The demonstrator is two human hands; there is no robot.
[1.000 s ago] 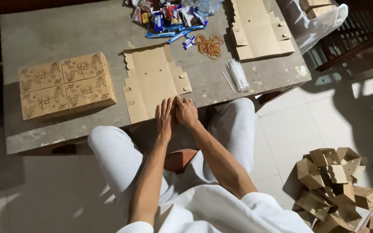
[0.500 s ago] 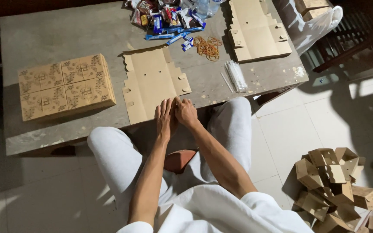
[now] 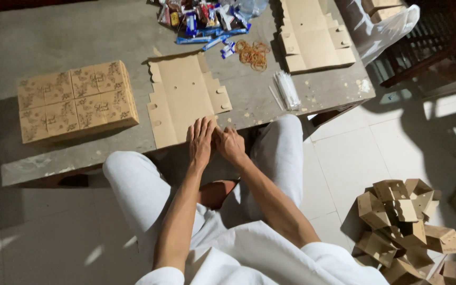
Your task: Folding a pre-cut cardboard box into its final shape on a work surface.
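A flat brown cardboard box blank (image 3: 183,100) lies unfolded on the grey table (image 3: 69,31) in front of me. My left hand (image 3: 200,141) rests at the blank's near edge with its fingers stretched out flat. My right hand (image 3: 230,145) is curled beside it, touching the left hand at the thumb side, and nothing shows in it. Both hands sit at the table's front edge, above my knees in white trousers.
A block of folded printed boxes (image 3: 75,100) stands at the left. Behind are snack packets (image 3: 201,16), rubber bands (image 3: 253,53), clear plastic sleeves (image 3: 287,89) and more flat blanks (image 3: 312,39). On the floor at the right lies a pile of folded boxes (image 3: 405,227).
Both hands stay pressed together at the table's front edge. Only the view has shifted slightly.
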